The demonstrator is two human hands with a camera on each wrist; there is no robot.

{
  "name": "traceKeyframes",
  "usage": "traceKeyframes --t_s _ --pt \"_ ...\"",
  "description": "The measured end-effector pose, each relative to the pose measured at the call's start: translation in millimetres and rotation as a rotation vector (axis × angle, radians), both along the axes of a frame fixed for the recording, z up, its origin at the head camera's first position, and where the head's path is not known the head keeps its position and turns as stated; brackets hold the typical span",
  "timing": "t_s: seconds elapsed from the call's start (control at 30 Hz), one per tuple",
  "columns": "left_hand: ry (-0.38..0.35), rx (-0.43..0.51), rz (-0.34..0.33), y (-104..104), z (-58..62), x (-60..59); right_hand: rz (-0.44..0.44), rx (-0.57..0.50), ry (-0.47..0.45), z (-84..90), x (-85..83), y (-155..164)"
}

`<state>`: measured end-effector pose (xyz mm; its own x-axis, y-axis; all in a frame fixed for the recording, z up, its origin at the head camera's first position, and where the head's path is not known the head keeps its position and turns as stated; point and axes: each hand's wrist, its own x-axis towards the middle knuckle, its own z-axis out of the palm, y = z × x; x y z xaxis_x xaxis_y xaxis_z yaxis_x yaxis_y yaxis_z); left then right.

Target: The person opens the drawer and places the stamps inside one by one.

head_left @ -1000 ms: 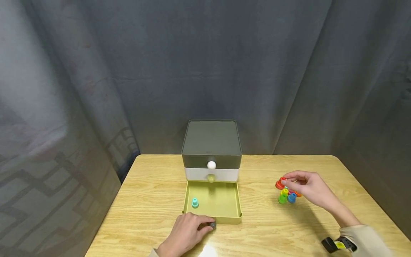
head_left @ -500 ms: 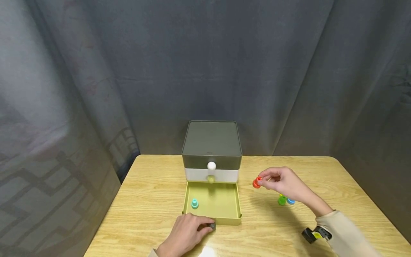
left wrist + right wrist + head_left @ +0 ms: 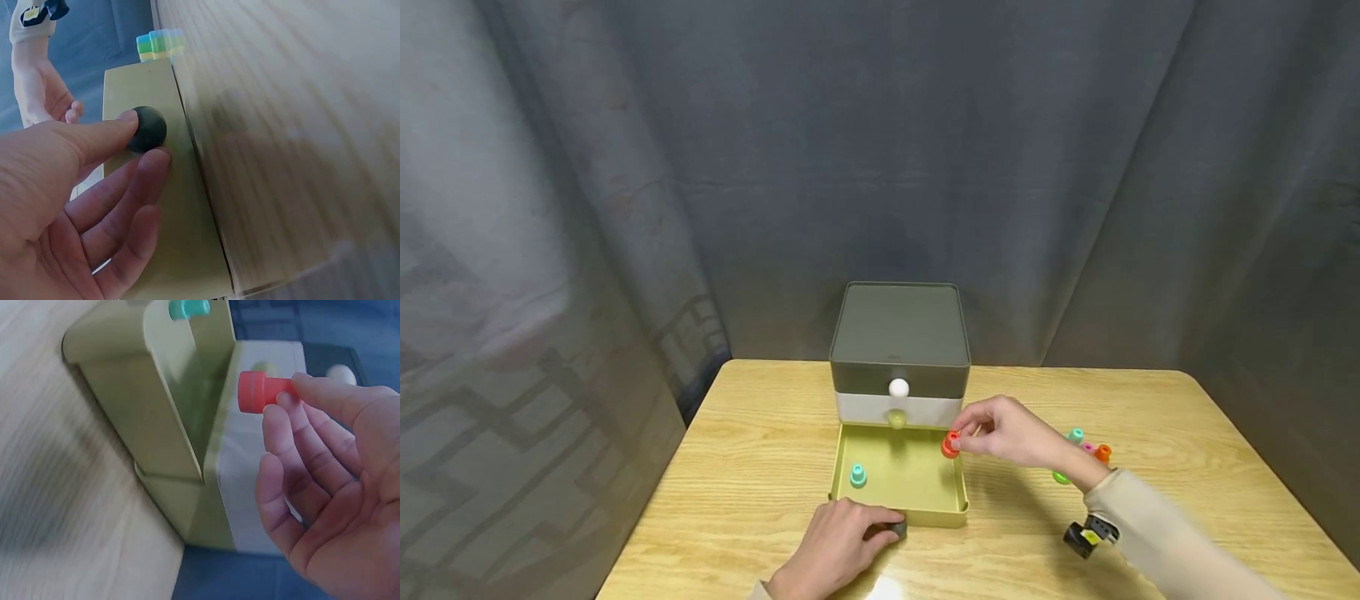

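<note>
Grey curtain [image 3: 880, 150] hangs behind a wood-grain table [image 3: 760, 442], on which a tiered cabinet [image 3: 900, 325] stands with its lowest drawer [image 3: 925, 518] extended. Red peg [image 3: 951, 445] is located above the right rear part of that drawer, held by the right hand [image 3: 1009, 433]. Grip of this hand is nearly closed: thumb and fingertips pinch the peg's narrow end, the remaining fingers loosely bent. Long axis of the peg is close to upright, narrow end uppermost, wide end free and pointing down toward the drawer floor. Left hand [image 3: 838, 546] is at the drawer front; its grip is closed to the width of the dark knob [image 3: 150, 129], pinched between thumb and fingers. Teal peg [image 3: 857, 476] stands inside the drawer, at its left side, wide end down. Further coloured pegs [image 3: 1103, 453] sit clustered on the table, right of the cabinet, partly hidden by the right forearm.
</note>
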<state>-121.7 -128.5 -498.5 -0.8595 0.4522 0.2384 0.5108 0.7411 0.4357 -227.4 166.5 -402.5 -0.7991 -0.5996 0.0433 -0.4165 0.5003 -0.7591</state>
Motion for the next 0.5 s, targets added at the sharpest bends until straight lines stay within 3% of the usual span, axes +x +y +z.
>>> traceKeyframes --t_s 0.2,0.5 --pt "0.001 -0.005 0.002 1 0.2 0.4 0.070 0.006 -0.051 -11.4 -3.5 -30" --pt "0.004 -0.007 -0.002 1 1.6 0.4 0.037 -0.022 -0.139 -41.1 -9.5 -71"
